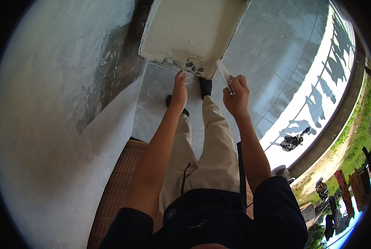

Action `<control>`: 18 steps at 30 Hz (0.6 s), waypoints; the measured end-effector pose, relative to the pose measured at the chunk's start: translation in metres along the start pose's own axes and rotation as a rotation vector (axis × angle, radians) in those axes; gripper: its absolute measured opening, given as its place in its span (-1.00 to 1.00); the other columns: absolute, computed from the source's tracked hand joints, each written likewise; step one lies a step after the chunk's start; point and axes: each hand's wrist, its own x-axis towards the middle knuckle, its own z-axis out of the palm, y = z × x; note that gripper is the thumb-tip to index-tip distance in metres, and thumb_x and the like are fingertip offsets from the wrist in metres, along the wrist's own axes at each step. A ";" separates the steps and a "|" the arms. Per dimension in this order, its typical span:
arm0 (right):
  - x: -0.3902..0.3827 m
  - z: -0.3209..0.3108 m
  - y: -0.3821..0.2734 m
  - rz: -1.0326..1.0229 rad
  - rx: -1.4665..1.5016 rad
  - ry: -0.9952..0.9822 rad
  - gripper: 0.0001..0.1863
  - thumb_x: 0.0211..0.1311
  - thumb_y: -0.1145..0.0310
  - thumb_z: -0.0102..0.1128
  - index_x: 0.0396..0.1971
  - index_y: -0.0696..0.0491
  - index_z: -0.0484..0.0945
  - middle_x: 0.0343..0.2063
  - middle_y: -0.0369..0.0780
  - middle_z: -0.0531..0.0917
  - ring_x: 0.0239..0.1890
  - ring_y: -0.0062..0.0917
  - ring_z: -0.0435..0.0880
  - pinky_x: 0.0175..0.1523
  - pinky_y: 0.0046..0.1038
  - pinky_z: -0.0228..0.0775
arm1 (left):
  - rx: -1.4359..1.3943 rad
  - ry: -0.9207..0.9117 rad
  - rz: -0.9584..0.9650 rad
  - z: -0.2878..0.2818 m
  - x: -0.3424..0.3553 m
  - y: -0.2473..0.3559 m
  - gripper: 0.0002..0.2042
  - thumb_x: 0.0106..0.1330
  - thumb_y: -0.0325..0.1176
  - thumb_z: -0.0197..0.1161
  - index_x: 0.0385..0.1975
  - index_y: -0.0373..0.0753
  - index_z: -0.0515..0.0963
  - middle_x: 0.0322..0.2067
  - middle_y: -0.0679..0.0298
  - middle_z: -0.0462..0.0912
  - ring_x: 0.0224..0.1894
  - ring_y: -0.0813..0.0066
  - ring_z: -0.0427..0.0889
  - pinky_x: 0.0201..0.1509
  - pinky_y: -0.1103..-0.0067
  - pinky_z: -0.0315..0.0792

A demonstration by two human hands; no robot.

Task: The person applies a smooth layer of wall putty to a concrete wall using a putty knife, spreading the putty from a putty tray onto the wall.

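My right hand [237, 96] grips a flat putty knife [224, 74] coated with whitish paste. The blade's tip is close to the near right corner of a large shallow tray [142, 41], whose inside is covered in pale wet-looking filler [193, 29]. Just below the tray's near rim, my left hand [180, 90] has its fingers curled together. Something whitish [184, 75] shows at those fingertips, too small to make out. Dark smudges and bare patches [189, 64] mark the filler along the near rim.
On the left stands a wall [57, 103], grey-white with a rough dark patch [106, 70]. Grey floor tiles [268, 54] stretch right to a sunlit strip with shadows. A dark crumpled object [292, 142] lies there. My feet in dark socks [206, 87] are by the tray; a brown woven surface [123, 170] is behind.
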 end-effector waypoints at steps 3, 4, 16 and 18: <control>0.002 0.022 0.017 -0.212 -0.091 0.000 -0.71 -0.28 0.68 0.23 -0.44 0.13 0.47 -0.45 -0.14 0.42 -0.30 -0.16 0.42 -0.11 -0.24 0.42 | -0.021 -0.004 -0.026 0.002 -0.002 0.002 -0.42 0.34 0.08 -0.13 0.31 -0.07 0.15 0.19 0.21 0.40 0.17 0.32 0.34 0.18 0.31 0.17; 0.002 0.029 0.021 -0.301 -0.141 0.012 -0.70 -0.30 0.69 0.23 -0.44 0.12 0.48 -0.45 -0.15 0.42 -0.30 -0.17 0.43 -0.04 -0.25 0.45 | -0.022 -0.003 -0.027 0.001 -0.003 0.002 -0.42 0.34 0.08 -0.13 0.31 -0.07 0.15 0.19 0.21 0.40 0.17 0.32 0.34 0.18 0.31 0.17; -0.005 0.068 0.059 -0.339 -0.436 0.038 -0.81 -0.22 0.51 0.19 -0.48 0.03 0.48 -0.43 -0.23 0.43 -0.23 -0.27 0.45 0.24 -0.09 0.28 | -0.079 -0.048 -0.013 -0.002 0.005 -0.004 -0.40 0.38 0.13 -0.16 0.30 -0.10 0.16 0.19 0.22 0.39 0.19 0.35 0.33 0.18 0.33 0.18; -0.007 0.070 0.059 -0.323 -0.446 0.044 -0.82 -0.21 0.51 0.18 -0.49 0.03 0.48 -0.43 -0.23 0.43 -0.23 -0.27 0.45 0.24 -0.08 0.28 | -0.125 -0.041 -0.002 0.000 0.008 -0.003 -0.43 0.39 0.14 -0.14 0.25 -0.09 0.22 0.14 0.26 0.44 0.17 0.40 0.36 0.15 0.36 0.20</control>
